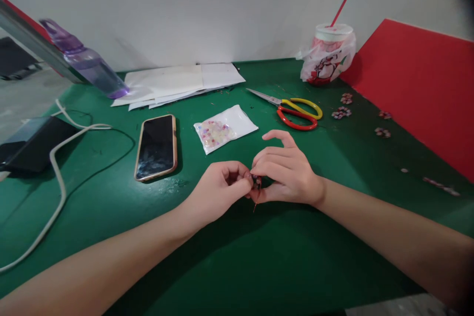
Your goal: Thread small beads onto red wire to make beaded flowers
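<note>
My left hand (218, 190) and my right hand (287, 170) meet at the middle of the green table (237, 266). Between their fingertips is a small cluster of dark reddish beads (256, 178), with a thin reddish cord end (255, 205) hanging below it. Thumb and fingers of my left hand pinch its left side. On the other side my right thumb and fingers close on it, while one right finger sticks out, bent. The fingers partly cover the beadwork. Just beyond the hands lies a clear-and-white packet of pink and cream beads (217, 133).
Yellow-and-red-handled scissors (299, 113) lie behind my right hand. Several bead clusters (341, 112) are scattered at right, before a red panel (418, 89). A phone (157, 147), white cable (57, 173), black device (37, 143), purple bottle (92, 66), papers (166, 81) and bagged cup (328, 54) surround the workspace.
</note>
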Demonstrator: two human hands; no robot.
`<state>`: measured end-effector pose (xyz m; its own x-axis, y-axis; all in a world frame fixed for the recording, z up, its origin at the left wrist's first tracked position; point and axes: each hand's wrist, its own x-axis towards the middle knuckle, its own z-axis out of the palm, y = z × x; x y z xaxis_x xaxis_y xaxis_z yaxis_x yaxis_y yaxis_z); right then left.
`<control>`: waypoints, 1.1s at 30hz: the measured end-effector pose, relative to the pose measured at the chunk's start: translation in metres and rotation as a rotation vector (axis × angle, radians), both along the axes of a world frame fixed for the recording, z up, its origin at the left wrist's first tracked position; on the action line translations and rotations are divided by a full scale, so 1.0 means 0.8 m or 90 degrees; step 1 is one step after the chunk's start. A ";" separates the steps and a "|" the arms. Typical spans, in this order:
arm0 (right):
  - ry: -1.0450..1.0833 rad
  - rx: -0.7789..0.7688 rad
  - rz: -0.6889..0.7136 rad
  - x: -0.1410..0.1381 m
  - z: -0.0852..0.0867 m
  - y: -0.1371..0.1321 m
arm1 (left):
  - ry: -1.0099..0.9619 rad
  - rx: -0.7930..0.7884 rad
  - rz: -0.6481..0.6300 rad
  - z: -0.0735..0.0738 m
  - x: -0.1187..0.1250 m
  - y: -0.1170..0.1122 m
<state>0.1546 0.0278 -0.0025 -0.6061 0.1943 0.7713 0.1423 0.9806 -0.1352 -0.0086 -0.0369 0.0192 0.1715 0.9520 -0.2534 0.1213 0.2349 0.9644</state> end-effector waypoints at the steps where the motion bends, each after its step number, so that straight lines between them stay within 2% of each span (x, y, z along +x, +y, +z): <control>1: 0.004 -0.002 -0.001 -0.001 0.000 0.000 | -0.006 0.001 0.001 0.000 0.000 0.000; 10: -0.005 -0.022 -0.015 0.003 -0.001 0.004 | 0.009 0.032 0.010 -0.003 -0.004 0.000; 17: -0.013 -0.027 -0.047 0.006 0.006 0.011 | 0.056 0.133 0.052 -0.008 -0.009 -0.001; 24: 0.022 -0.016 -0.080 0.002 0.009 0.010 | 0.175 0.253 0.135 -0.014 -0.015 -0.008; 29: 0.118 -0.085 -0.078 0.004 0.008 0.008 | 0.256 0.364 0.184 -0.009 -0.016 -0.010; 33: 0.091 -0.117 -0.036 0.005 0.010 0.002 | 0.285 0.426 0.167 -0.008 -0.016 -0.010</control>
